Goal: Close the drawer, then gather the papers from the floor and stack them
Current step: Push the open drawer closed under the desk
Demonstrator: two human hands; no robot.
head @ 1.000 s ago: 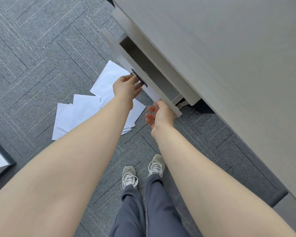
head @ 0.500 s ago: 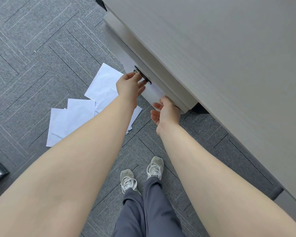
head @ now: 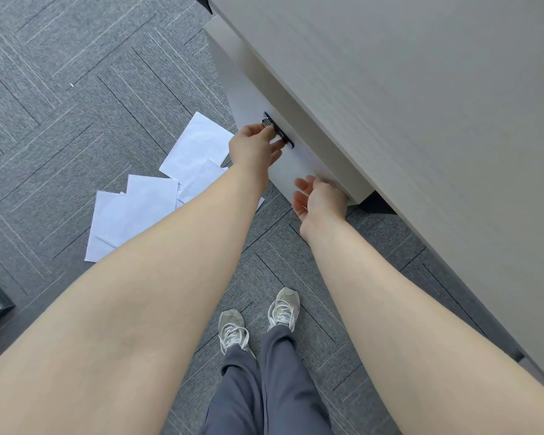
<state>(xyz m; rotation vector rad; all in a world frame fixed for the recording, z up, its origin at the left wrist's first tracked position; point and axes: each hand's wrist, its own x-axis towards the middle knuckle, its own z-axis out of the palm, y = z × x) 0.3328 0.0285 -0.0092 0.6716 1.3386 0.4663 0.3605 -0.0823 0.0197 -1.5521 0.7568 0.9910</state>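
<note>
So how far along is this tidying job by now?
The drawer looks pushed in under the desk, so that part seems done. The left hand is at the handle; the right hand rests open by the drawer's corner. The papers lie scattered on the floor, not yet gathered or stacked.

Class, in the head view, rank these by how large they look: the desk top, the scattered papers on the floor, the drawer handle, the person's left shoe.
1. desk top
2. papers, partly hidden by the left forearm
3. left shoe
4. drawer handle, partly covered by the left hand

This is apparent size only; the desk top sits nearer the camera than the floor items.
</note>
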